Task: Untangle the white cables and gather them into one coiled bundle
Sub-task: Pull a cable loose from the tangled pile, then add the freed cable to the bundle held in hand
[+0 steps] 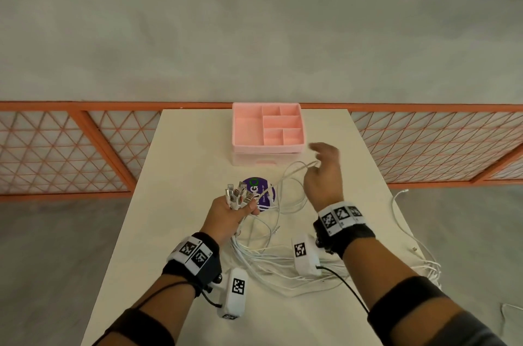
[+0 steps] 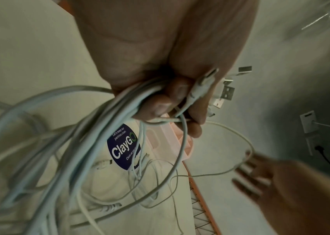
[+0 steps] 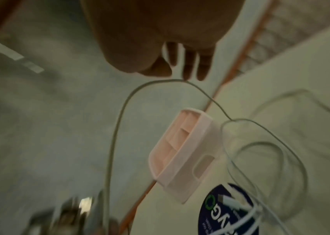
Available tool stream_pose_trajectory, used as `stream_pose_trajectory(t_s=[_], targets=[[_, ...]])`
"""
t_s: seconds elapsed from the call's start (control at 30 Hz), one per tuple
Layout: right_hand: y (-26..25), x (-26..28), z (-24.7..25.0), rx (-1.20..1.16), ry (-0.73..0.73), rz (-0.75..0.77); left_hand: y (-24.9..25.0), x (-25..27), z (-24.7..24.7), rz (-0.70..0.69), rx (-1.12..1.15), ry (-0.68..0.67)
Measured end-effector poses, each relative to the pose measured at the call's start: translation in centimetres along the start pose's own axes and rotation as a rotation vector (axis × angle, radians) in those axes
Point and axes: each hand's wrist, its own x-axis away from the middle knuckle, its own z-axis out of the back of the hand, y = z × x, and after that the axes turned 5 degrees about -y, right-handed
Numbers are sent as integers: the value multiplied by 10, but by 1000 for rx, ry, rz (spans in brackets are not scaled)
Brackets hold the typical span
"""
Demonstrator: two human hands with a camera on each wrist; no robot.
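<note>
Left hand [image 1: 226, 218] clenches plug ends of white cables [image 1: 271, 260] — right hand [image 1: 324, 173], fingers loose, hooks one strand far-right; slack trails near-right.

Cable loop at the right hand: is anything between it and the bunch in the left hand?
Nothing solid shows between them. The raised cable loop at the right hand runs through open air over the purple sticker toward the left hand. Other slack white cables cross beneath it, so it may snag.

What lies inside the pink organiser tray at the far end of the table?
The pink organiser tray shows only bare compartments in the head view. A drawer sits beneath it; what the drawer holds is hidden. The white cables all lie outside it.
</note>
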Motion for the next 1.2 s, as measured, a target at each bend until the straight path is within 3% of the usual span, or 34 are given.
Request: stream_pose_trajectory(t_s=[0.07, 0.17, 0.23, 0.3, 0.37, 0.6, 0.77, 0.87, 0.97, 1.1, 1.13, 1.2], targets=[[-21, 10, -7, 105, -226, 268, 0, -2, -1, -7, -34, 14], [-35, 20, -24, 407, -699, 221, 0, -4, -1, 16, 8, 33], [-33, 20, -32, 456, -825, 156, 1, -3, 1, 36, 47, 44], [-34, 16, -31, 381, -811, 143, 2, 1, 5, 41, 48, 34], [-38, 8, -24, 246, -707, 122, -1, 5, 8, 66, 27, 12], [-71, -37, 7, -207, -126, 57, -13, 10, 16, 133, 98, -1], [-56, -39, 11, -296, -5, -54, -3, 6, 16, 146, 301, 61], [-36, -35, 8, -350, 1, -155, -4, 5, 19, 149, 243, 81], [-26, -34, 14, -152, -39, -143, -8, 9, 16, 142, 179, 60], [-28, -17, 9, 578, -387, -36, -7, 7, 7, 126, 90, 84], [-29, -10, 4, 689, -474, 38, -5, 6, 4, 124, 74, 83], [-28, 3, -11, 669, -682, 176, -1, 3, -1, 122, 81, 83]])
